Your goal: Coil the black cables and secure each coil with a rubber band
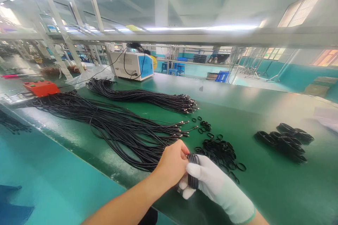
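Note:
In front of me a black cable wound into a tight coil [193, 170] is held between both hands. My right hand [208, 174], in a white glove, grips the coil with its thumb across the near side and fingers underneath. A metal plug end [179, 190] pokes out below those fingers. My bare left hand [174, 158] is closed at the coil's upper left side; its fingertips are partly hidden. Just beyond, a pile of small black rings [220, 151] lies on the green table, and the metal-tipped ends of a long cable bundle [126, 126] reach toward my hands.
A second cable bundle [148, 96] lies farther back. Several finished-looking black coils [286, 142] are stacked at the right. A red control box [41, 88] stands at the left, and a white-and-blue machine [133, 65] at the back edge. A shelf rail [169, 38] crosses above.

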### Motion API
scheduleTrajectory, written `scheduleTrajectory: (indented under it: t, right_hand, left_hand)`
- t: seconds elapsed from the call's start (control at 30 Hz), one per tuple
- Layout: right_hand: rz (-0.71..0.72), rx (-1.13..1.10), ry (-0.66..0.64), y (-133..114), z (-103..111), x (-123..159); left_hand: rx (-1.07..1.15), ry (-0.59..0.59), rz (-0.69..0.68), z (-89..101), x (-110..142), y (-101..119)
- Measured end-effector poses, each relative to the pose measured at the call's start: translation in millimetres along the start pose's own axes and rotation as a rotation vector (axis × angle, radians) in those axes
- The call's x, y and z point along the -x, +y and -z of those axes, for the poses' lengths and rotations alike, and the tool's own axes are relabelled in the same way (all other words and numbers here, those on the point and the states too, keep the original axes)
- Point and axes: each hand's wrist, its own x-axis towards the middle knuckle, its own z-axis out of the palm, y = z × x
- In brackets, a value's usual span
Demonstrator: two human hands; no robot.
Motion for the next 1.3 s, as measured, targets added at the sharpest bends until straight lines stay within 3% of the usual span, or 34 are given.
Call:
scheduleTrajectory:
  t: [0.1, 0.37, 0.47, 0.57, 0.67, 0.8, 0.9, 1.03, 1.13, 1.23, 1.3]
  right_hand:
    - [-0.035, 0.006, 0.014, -0.2, 0.0, -0.6]
    - [-0.103, -0.076, 0.022, 2.1, 1.3, -0.1]
    - [-0.021, -0.132, 0.202, -21.2, 13.4, 9.6]
    - [0.191, -0.196, 0.424, -52.9, 32.8, 27.2]
    - [0.278, -0.176, 0.53, -67.7, 48.5, 38.8]
    - [0.235, -0.21, 0.567, -60.9, 58.2, 35.9]
    - [0.268, -0.215, 0.579, -57.9, 62.9, 32.6]
    - [0.363, -0.219, 0.66, -60.3, 64.5, 30.6]
    - [0.303, -0.074, 0.705, -56.2, 55.7, 21.6]
    - [0.236, 0.056, 0.698, -43.8, 41.8, 5.4]
    - [0.237, -0.065, 0.611, -34.1, 34.4, -3.9]
  left_hand:
    - [-0.115, -0.012, -0.019, 4.0, -0.8, 2.4]
    - [-0.209, -0.032, -0.271, 23.7, 8.3, 10.7]
    - [-0.237, -0.043, -0.269, 37.8, -3.2, 9.9]
    - [-0.385, -0.045, -0.315, 43.7, -27.0, 11.5]
    - [-0.489, -0.129, -0.377, 26.8, -53.3, 13.5]
    - [-0.551, -0.228, -0.372, -10.1, -79.1, 9.9]
    - [-0.549, -0.275, -0.34, -20.2, -88.5, 5.5]
    - [-0.439, -0.306, -0.289, -5.1, -83.3, 12.4]
    - [-0.299, -0.348, -0.24, 4.5, -66.7, 23.6]
    - [0.109, -0.4, -0.117, -2.6, -49.2, 25.5]
    - [0.395, -0.383, -0.024, -12.7, -42.1, 20.2]
